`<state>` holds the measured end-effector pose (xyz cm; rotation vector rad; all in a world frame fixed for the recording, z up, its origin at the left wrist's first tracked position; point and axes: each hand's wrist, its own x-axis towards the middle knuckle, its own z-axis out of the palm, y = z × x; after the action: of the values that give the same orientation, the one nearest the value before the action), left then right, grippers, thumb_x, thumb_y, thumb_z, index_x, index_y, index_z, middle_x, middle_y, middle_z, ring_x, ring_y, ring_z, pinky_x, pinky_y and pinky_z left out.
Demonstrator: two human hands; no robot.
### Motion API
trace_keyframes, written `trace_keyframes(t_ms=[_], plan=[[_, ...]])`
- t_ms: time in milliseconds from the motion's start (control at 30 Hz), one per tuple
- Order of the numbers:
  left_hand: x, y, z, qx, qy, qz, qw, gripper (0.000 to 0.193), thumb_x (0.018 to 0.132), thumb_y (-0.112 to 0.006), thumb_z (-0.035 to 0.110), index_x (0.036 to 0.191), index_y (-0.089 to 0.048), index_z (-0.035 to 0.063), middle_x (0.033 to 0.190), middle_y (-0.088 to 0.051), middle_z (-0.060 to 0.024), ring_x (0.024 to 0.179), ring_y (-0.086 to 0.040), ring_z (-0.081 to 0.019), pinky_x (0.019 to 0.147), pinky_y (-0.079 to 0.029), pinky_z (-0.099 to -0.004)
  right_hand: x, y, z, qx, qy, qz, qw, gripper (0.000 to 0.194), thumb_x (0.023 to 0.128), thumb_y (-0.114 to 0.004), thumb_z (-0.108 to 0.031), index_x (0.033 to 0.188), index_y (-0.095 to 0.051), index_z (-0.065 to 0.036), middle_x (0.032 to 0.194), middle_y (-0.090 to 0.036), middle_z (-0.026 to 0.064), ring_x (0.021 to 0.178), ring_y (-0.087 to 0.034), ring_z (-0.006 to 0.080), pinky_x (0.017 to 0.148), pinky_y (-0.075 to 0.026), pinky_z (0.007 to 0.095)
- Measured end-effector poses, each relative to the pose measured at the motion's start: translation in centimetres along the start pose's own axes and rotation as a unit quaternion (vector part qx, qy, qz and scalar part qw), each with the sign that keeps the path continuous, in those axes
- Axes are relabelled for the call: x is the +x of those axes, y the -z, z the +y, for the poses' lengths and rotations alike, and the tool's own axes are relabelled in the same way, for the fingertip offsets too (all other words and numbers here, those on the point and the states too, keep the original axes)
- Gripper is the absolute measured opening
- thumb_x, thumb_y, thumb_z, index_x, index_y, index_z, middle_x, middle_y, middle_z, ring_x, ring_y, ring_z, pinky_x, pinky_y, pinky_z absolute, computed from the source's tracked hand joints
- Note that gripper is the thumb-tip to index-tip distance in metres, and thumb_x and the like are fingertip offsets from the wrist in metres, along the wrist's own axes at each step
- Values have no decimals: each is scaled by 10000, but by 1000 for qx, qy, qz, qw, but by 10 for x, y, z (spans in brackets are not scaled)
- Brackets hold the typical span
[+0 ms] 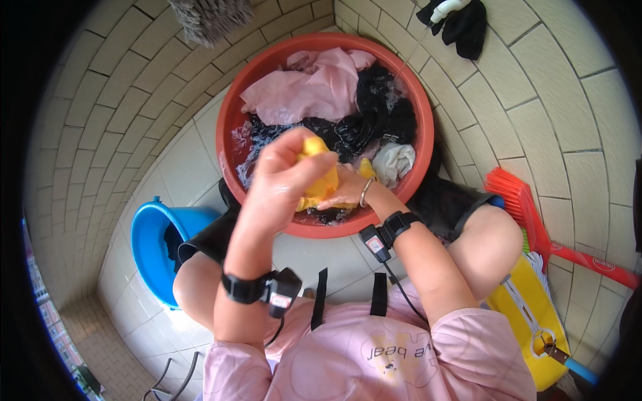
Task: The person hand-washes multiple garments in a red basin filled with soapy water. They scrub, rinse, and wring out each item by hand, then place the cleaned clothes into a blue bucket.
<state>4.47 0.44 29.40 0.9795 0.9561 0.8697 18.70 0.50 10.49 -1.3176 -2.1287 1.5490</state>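
Observation:
Over the front of a round red plastic basin [426, 115], my left hand [283, 170] is raised with a wet yellow cloth [321, 185] in its closed fist. My right hand [346, 188] is lower, its palm and fingers against the same cloth. Part of the yellow fabric shows beyond my right wrist. Inside the basin, a pink garment [316, 90] rises out of the water at the back. Dark clothes [366, 125] lie soaked across the middle, and a white cloth [393, 163] is bunched at the right.
A thin stream falls from a white tap [446, 9], where a black cloth [464, 32] hangs. To the left, a blue bucket [145, 250] holds something dark. A red broom [531, 220] and a yellow mop head or dustpan [526, 321] stand at the right. Tiled walls [501, 75] curve around the basin.

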Motion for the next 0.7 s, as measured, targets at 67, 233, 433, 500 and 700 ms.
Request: trace_keyframes(t_ms=[67, 233, 433, 500, 700], plan=[[-20, -5, 33, -51, -56, 9, 997, 89, 819, -621, 40, 837, -534, 32, 795, -602, -39, 726, -600, -99, 650, -477, -224, -1, -8, 4, -97, -42, -16, 994, 938, 586, -806, -456, 1382, -379, -203, 1457, -311, 81, 1318, -301, 249, 1030, -252, 488], [-36, 28, 40, -49, -168, 81, 981, 73, 840, -590, 55, 885, -541, 24, 838, -614, -64, 752, -625, -125, 703, -497, -251, -5, -18, 30, -128, -129, 114, 977, 593, 636, -750, -400, 1158, -615, -153, 1238, -559, 92, 1131, -516, 279, 969, -378, 339], [-8, 83, -95, -46, 136, 239, 960, 479, 885, -595, 233, 1268, -385, 35, 1120, -535, -135, 884, -638, -249, 700, -541, -325, -5, -20, 50, 47, -316, 275, 907, 457, 658, -694, -221, 1044, -616, 12, 1230, -534, 216, 1130, -523, 332, 980, -404, 394], [-7, 69, -152, -122, 219, 186, 950, 928, 849, -624, 446, 1447, 8, 124, 1450, -211, -197, 1110, -508, -428, 902, -422, -552, -6, -34, 31, -88, -151, 309, 935, 443, 654, -673, -190, 1030, -604, 34, 1260, -506, 236, 1164, -497, 343, 1000, -394, 377], [11, 83, -213, -565, 183, -60, 802, 666, 817, -483, 683, 1035, -610, 66, 1027, -640, -144, 942, -618, -314, 856, -501, -431, -27, -42, -51, 247, 123, 161, 948, 522, 647, -641, -172, 1110, -569, 56, 1205, -550, 236, 1136, -519, 349, 987, -398, 367]])
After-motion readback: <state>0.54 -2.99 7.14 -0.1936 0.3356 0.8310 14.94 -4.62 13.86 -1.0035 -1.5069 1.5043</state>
